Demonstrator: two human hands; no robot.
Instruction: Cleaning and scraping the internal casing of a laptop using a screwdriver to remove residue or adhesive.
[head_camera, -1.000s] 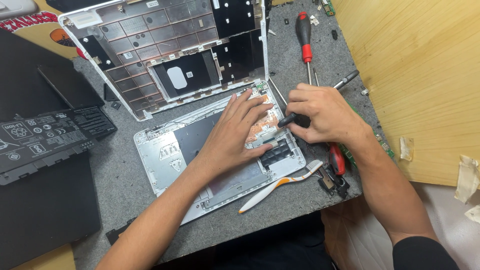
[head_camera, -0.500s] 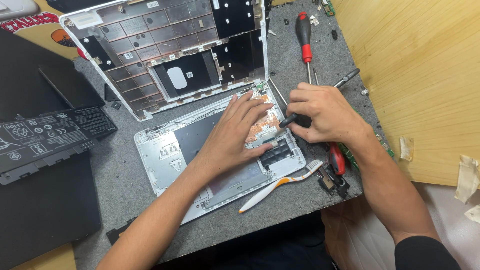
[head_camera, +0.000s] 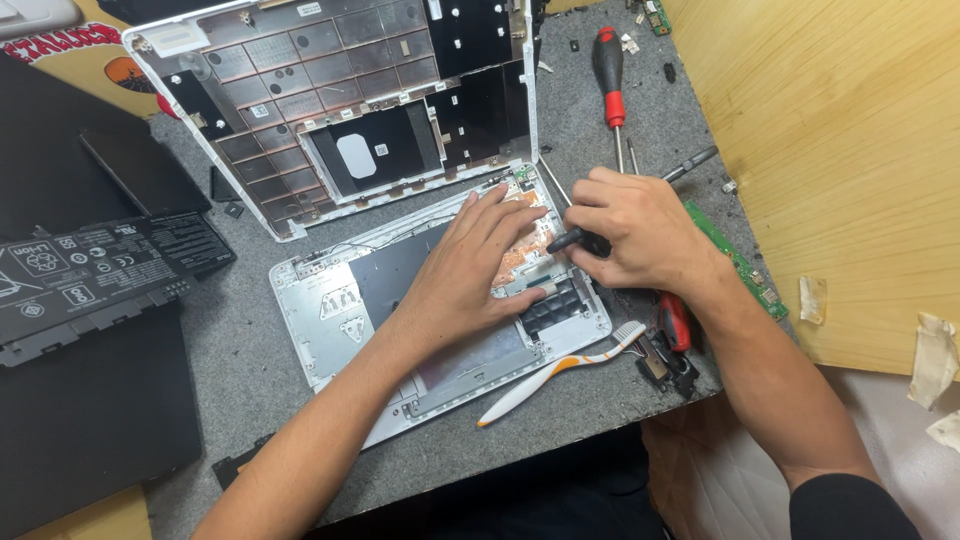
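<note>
An opened white laptop base (head_camera: 330, 320) lies on the grey work mat, its inner parts exposed. My left hand (head_camera: 470, 270) rests flat on it, fingers spread over a copper-coloured board (head_camera: 525, 255) near the base's far right corner. My right hand (head_camera: 635, 235) grips a black-handled screwdriver (head_camera: 570, 240), its tip pointing at the same corner. The removed white keyboard cover (head_camera: 330, 110) lies upside down just beyond the base.
A flat black battery pack (head_camera: 100, 275) lies at left. A red-and-black screwdriver (head_camera: 608, 75) lies behind my right hand. A white-and-orange toothbrush (head_camera: 560, 372) sits at the mat's front edge. A green circuit strip (head_camera: 740, 262) and a wooden panel (head_camera: 830, 150) are at right.
</note>
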